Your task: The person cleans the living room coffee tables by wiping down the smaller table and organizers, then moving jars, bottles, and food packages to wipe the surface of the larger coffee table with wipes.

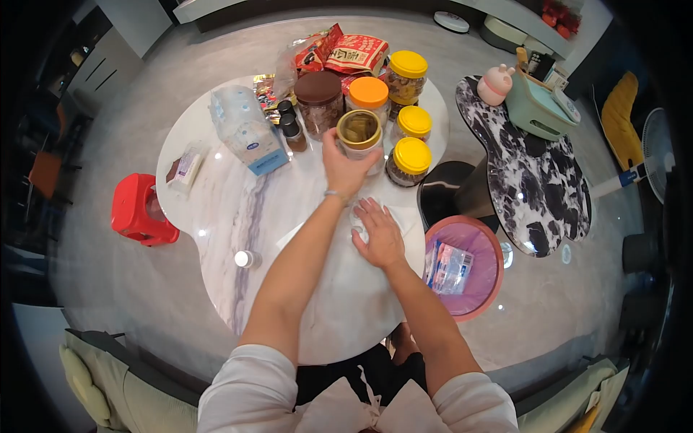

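My left hand [347, 167] is wrapped round a clear jar [359, 130] with a gold-coloured rim, held in front of the orange-lidded jar [369, 94]. My right hand [380, 234] lies with its fingers spread on a crumpled white tissue or wipe [359, 220] on the marble table [289, 245]. Right of the held jar stand jars with yellow lids [412, 156]. To its left are a brown-lidded jar [318, 105] and small black-capped bottles [292, 130].
Red snack bags [357, 53] lie at the back. A tissue pack [249, 130] and a small white bottle [247, 259] are on the left. A pink bin [498, 270] stands by the table's right edge, below a black-and-white side table [534, 184]. A red stool [137, 209] is at left.
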The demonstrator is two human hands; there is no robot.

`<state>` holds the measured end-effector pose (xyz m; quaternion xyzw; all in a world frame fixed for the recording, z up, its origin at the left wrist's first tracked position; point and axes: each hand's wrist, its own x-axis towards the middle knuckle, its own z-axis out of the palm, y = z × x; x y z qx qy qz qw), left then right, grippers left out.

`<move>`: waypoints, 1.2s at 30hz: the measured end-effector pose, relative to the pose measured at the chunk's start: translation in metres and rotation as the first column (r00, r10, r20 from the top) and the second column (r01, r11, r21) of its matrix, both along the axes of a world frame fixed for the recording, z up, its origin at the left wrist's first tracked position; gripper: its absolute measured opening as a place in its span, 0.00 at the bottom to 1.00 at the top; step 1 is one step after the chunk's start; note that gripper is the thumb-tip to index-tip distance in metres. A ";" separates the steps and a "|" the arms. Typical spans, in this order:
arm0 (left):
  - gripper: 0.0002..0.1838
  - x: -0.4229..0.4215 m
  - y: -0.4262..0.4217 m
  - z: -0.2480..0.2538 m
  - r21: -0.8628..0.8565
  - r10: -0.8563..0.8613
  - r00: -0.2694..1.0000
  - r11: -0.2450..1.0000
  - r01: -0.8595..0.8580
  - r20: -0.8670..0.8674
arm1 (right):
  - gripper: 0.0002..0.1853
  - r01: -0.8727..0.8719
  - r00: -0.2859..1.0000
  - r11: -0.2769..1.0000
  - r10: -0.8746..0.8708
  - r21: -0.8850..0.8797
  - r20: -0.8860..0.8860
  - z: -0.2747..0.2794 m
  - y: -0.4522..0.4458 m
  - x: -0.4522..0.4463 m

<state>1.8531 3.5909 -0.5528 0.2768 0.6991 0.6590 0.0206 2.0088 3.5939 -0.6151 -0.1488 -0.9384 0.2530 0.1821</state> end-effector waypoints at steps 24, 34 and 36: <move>0.31 -0.002 -0.253 0.019 0.495 -0.412 0.589 0.869 0.023 0.696 | 0.33 0.102 0.990 0.955 -0.123 0.279 0.062 -0.020 0.032 -0.082; 0.37 0.013 -0.156 0.060 0.285 -0.060 0.956 0.958 -0.026 0.289 | 0.26 -0.216 0.973 0.932 0.182 0.291 0.140 -0.010 -0.020 -0.065; 0.39 0.015 -0.102 0.056 0.172 -0.018 0.980 0.985 -0.017 0.198 | 0.25 -0.332 0.935 0.913 0.286 0.239 0.209 -0.005 -0.036 -0.026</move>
